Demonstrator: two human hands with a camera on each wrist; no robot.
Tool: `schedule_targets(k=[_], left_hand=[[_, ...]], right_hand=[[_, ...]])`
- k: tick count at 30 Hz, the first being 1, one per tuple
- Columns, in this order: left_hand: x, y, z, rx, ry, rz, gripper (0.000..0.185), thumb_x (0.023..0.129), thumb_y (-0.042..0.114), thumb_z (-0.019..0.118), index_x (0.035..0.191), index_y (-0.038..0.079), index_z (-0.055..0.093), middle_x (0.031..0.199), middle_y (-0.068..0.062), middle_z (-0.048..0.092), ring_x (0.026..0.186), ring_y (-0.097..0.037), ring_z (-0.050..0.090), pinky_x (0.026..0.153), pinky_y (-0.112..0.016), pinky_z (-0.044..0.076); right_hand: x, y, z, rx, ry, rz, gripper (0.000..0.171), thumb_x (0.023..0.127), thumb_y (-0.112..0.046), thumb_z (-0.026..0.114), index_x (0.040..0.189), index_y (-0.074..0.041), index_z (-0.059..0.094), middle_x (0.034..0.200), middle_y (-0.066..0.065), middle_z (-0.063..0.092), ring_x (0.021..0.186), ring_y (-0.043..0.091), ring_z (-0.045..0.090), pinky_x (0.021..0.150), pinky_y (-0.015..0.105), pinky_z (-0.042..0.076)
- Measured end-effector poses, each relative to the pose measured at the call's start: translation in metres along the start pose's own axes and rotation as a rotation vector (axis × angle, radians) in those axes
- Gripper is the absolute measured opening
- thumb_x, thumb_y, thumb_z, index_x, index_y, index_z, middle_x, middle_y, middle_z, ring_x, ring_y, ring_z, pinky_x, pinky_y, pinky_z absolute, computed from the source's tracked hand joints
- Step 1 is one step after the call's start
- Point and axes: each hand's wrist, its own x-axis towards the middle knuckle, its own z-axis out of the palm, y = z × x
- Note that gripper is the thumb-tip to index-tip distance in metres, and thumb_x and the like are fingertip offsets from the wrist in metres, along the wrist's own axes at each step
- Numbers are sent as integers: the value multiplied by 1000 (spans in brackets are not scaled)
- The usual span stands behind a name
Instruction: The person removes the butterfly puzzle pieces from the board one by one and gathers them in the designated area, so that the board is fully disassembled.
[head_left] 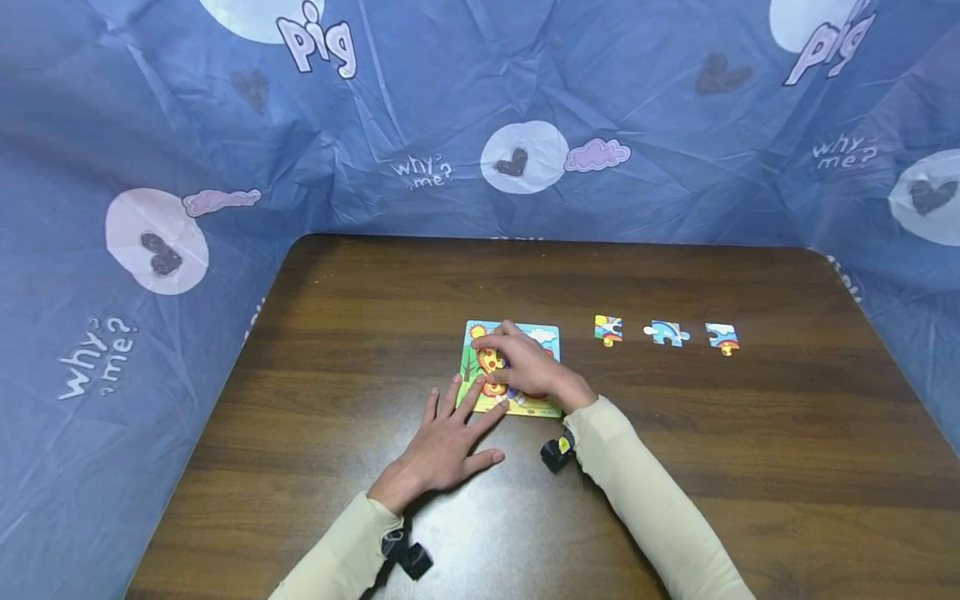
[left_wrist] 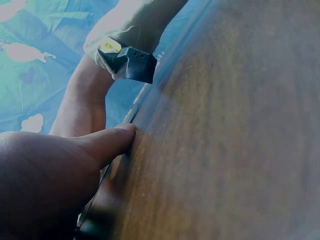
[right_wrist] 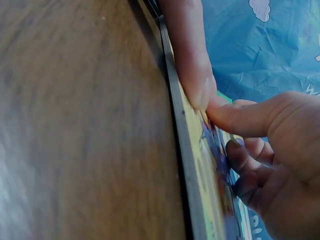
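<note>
Head view first: the puzzle board (head_left: 512, 367) sits about mid-table on the dark wood table (head_left: 675, 467), with loads of bare wood all around it, and it's well back from every table edge. The left hand (head_left: 442, 442) lies flat with straight fingers, fingertips resting on the board's lower left corner. The right hand (head_left: 525, 367) is on top of the board, fingers curled down onto a piece in the picture; can't tell from here if it's pinching that piece or just pressing it. Three loose puzzle pieces (head_left: 666, 333) sit in a row off to the right, well apart from the board and each other. Blue printed sheet (head_left: 150, 208) walls in the table on three sides.

Left wrist view: pretty dark and blurry. The left thumb (left_wrist: 107, 142) lies stretched out against the wood near the board's edge, and the right forearm shows beyond it.

Right wrist view: looking along the board's thin edge (right_wrist: 185, 165), which lies flat on the wood. A left-hand finger (right_wrist: 192, 65) presses down on that rim. The right hand's index fingertip touches it there, the other fingers curled onto the board's printed face.
</note>
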Motion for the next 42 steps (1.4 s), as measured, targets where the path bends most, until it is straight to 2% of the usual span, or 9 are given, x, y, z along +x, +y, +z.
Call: schedule_targets(k=[6, 12, 20, 35, 42], left_hand=[[1, 0, 1, -9, -5, 2, 64, 99, 57, 50, 156, 31, 35, 170, -13, 11, 156, -46, 4, 120, -71, 12], [1, -1, 1, -8, 11, 13, 64, 98, 55, 51, 155, 30, 38, 170, -15, 14, 155, -48, 8, 119, -72, 15], [0, 0, 0, -1, 0, 7, 64, 98, 57, 50, 155, 31, 36, 170, -14, 12, 156, -47, 5, 119, -72, 13], [1, -1, 2, -6, 1, 5, 63, 99, 57, 50, 155, 32, 36, 170, -13, 11, 156, -47, 4, 120, -72, 12], [1, -2, 2, 0, 8, 7, 65, 98, 57, 51, 155, 32, 36, 170, -13, 11, 156, -46, 4, 120, -72, 12]], right_hand=[[0, 3, -4, 8, -33, -6, 56, 87, -18, 78, 139, -12, 60, 111, 8, 55, 84, 14, 46, 72, 26, 40], [1, 2, -7, 7, -54, 7, 56, 85, -21, 80, 137, -11, 61, 106, 6, 56, 82, 15, 46, 72, 27, 39], [2, 5, -10, 40, -63, 5, 53, 86, -19, 80, 135, -10, 63, 103, 7, 56, 81, 14, 47, 70, 26, 42], [0, 6, -18, 147, -15, -2, 53, 86, -18, 79, 135, -10, 62, 115, 11, 59, 96, 19, 55, 83, 32, 49], [-7, 9, -26, 154, 5, -25, 54, 86, -17, 78, 136, -8, 61, 118, 13, 58, 99, 22, 56, 87, 36, 50]])
